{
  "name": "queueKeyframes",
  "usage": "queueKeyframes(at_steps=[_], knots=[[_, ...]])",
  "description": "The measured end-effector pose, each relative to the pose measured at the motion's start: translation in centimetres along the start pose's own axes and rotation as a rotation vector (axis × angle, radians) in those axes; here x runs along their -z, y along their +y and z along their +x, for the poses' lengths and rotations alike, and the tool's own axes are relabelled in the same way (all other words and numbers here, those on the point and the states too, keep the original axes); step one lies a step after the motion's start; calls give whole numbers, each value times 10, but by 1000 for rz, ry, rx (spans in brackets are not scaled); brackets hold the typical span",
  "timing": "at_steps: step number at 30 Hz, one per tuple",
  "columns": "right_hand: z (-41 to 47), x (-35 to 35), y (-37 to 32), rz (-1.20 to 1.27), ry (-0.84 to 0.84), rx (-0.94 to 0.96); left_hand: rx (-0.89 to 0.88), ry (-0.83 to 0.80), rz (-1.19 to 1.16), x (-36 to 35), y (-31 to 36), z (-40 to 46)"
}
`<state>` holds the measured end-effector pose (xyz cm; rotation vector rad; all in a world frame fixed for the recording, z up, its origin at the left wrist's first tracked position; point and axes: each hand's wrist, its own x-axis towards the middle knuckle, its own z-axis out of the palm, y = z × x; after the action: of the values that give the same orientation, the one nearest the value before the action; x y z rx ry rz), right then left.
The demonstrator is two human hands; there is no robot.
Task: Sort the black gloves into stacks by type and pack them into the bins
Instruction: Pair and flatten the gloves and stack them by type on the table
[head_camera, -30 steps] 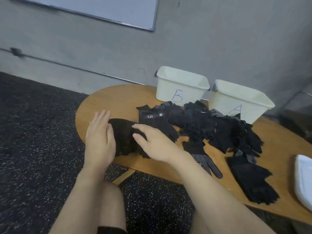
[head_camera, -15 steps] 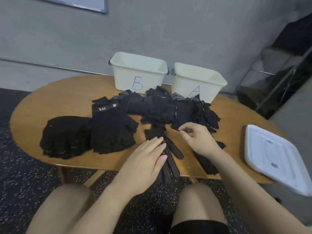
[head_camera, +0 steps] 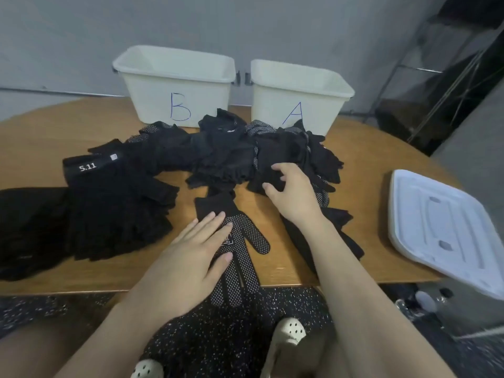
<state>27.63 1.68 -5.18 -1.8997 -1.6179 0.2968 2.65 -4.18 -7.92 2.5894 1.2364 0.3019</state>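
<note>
At the bottom of the frame are two bare knees and two pale shoes (head_camera: 290,332) with holes, over a dark speckled floor (head_camera: 218,339).

Just above, the left hand (head_camera: 191,257) lies flat with straight fingers on a dotted glove (head_camera: 240,241). This grip is open and only presses down. The dotted glove lies at the near edge of the wooden counter (head_camera: 362,165), in the lower middle of the frame, and its fingers hang over the edge.

At the left of the frame a stack of short-finger gloves (head_camera: 114,208) sits on the counter, with a "5.11" tag on top. Another dark stack (head_camera: 24,230) lies touching it at the far left edge.

The right hand (head_camera: 291,192), in the middle of the frame, has curled fingers that grip a glove from the big pile of gloves (head_camera: 231,154). More dark gloves (head_camera: 338,236) lie under the right wrist.

At the right edge lies a white lid (head_camera: 441,230).

Farthest back, at the top, stand two white bins side by side. Bin B (head_camera: 177,85) is on the left and bin A (head_camera: 297,94) is on the right. The pile touches their fronts.
</note>
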Motion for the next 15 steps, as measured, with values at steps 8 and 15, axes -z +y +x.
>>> queueKeyframes(at_steps=[8,15], knots=[[27,-11,5,-192,42,-12,-39,-29,-69,1,-4,11],[29,-16,9,-196,162,13,-32,-28,-68,0,-4,12]])
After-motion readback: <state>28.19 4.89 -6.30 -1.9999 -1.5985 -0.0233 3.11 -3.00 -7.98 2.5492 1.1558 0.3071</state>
